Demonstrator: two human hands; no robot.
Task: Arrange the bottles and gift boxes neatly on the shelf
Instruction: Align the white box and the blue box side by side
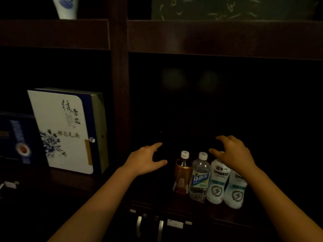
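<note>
Squaring four bottles (208, 179) standing in a touching row at the shelf (206, 39) front, right bay | right hand (233, 154) above white pair, fingers spread, holding nothing | left hand (146, 160) beside, open | nudge gently, tall bottles likely tip | gift box (64, 130) upright, left bay

Four bottles (208, 179) stand side by side, right of two gift boxes (64, 130).

Four bottles are counted in the right compartment: one amber drink bottle (182, 173), one clear water bottle (200, 177) and two white sports-drink bottles (217, 184) (236, 191) (the pair matching in label). Two gift boxes are counted at left: one white floral (63, 130), one dark blue (17, 137). One porcelain vase (65, 7) is counted above.
</note>
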